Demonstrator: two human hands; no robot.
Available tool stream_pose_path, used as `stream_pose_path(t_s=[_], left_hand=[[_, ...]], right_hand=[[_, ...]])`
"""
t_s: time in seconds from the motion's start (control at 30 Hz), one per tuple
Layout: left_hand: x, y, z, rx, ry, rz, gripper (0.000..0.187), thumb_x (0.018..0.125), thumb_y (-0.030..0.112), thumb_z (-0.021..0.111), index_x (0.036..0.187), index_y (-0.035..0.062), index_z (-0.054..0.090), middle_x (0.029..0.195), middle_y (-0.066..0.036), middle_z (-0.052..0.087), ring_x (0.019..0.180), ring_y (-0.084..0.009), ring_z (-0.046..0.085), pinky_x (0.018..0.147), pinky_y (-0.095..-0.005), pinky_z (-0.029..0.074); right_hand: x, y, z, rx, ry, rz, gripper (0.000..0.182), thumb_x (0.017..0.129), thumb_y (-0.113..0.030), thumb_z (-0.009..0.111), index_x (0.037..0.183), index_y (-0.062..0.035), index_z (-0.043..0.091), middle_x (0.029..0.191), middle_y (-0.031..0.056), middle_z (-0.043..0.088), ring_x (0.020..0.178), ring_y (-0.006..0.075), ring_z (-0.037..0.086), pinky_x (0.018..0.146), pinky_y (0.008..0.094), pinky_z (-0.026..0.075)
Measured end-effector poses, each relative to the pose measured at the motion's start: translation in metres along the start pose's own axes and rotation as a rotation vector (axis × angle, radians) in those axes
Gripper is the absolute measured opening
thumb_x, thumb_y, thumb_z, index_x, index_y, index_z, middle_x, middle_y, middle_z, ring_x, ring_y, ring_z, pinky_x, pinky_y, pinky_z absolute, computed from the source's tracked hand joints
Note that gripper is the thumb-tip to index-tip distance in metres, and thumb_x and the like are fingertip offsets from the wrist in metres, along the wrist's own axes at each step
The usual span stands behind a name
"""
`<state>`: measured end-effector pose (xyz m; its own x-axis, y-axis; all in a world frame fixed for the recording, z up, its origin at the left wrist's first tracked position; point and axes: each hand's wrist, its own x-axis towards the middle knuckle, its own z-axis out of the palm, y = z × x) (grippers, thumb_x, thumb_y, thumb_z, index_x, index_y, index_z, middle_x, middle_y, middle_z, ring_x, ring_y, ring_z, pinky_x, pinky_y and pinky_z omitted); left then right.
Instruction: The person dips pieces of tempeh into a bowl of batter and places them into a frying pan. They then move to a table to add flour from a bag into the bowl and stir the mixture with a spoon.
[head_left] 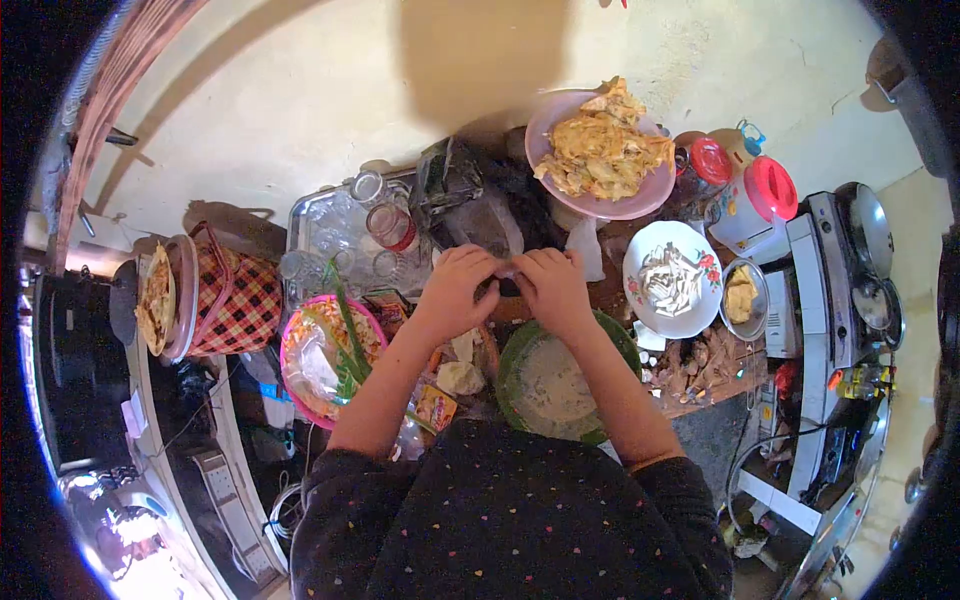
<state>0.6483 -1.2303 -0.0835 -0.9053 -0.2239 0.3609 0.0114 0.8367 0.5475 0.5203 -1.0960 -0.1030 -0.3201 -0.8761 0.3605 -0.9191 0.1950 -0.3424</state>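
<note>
Reaches past the green basin (512,375). Pinches a small pale item (508,271) between left hand (460,290) and right hand (554,290), in a narrow grip; cannot tell which way its long axis points. Faces a black bag (448,180) beyond.

Premises observed to be a kitchen, apparently domestic, small and crowded; a gas stove (841,285) with a pan (865,230) on it stands at the right; the wooden work table (725,375) bears a pink bowl (603,165) heaped with food, a floral plate (672,280) of pale strips, a green basin (560,385) of whitish mixture and a metal tray (325,235) of glassware; red-lidded containers (770,190) noted along the plain painted wall (690,60); a checked basket (235,293) recorded at the left
</note>
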Motion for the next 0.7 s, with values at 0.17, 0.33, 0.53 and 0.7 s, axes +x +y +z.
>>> stream_pose_path(t_s=[0.17, 0.33, 0.53, 0.7], left_hand=[[0.002, 0.003, 0.002, 0.025, -0.071, -0.068, 0.027, 0.074, 0.011, 0.057, 0.102, 0.0075, 0.056, 0.103, -0.01, 0.059, 0.103, -0.0295, 0.052, 0.093, -0.0421, 0.036], [-0.002, -0.001, 0.014, 0.048, -0.045, -0.057, 0.026, 0.075, 0.01, 0.057, 0.101, 0.0085, 0.056, 0.102, -0.009, 0.059, 0.102, -0.0282, 0.053, 0.091, -0.0422, 0.036], [-0.002, 0.008, 0.013, 0.042, -0.004, -0.019, 0.024, 0.074, 0.009, 0.058, 0.098, 0.0082, 0.056, 0.098, -0.008, 0.059, 0.099, -0.0261, 0.055, 0.088, -0.0396, 0.038], [-0.006, 0.011, 0.013, 0.044, 0.015, -0.012, 0.023, 0.074, 0.008, 0.058, 0.097, 0.0079, 0.057, 0.097, -0.007, 0.059, 0.097, -0.0254, 0.055, 0.086, -0.0389, 0.038]], right_hand=[[0.0, 0.008, -0.022, 0.057, -0.014, 0.004, 0.016, 0.081, -0.019, 0.057, 0.096, -0.0133, 0.058, 0.093, 0.0021, 0.059, 0.089, 0.0227, 0.056, 0.08, 0.0429, 0.036], [-0.008, 0.014, -0.04, 0.053, -0.037, 0.025, 0.013, 0.081, -0.019, 0.058, 0.093, -0.0127, 0.058, 0.093, 0.0022, 0.059, 0.089, 0.0219, 0.056, 0.081, 0.0424, 0.035], [-0.014, 0.015, -0.046, 0.049, 0.008, 0.016, 0.013, 0.081, -0.02, 0.058, 0.091, -0.0126, 0.058, 0.092, 0.002, 0.058, 0.086, 0.0215, 0.056, 0.08, 0.0417, 0.034], [-0.013, 0.011, -0.053, 0.068, -0.029, 0.036, 0.013, 0.081, -0.021, 0.058, 0.092, -0.0131, 0.057, 0.093, 0.0019, 0.058, 0.087, 0.0219, 0.057, 0.081, 0.0418, 0.034]])
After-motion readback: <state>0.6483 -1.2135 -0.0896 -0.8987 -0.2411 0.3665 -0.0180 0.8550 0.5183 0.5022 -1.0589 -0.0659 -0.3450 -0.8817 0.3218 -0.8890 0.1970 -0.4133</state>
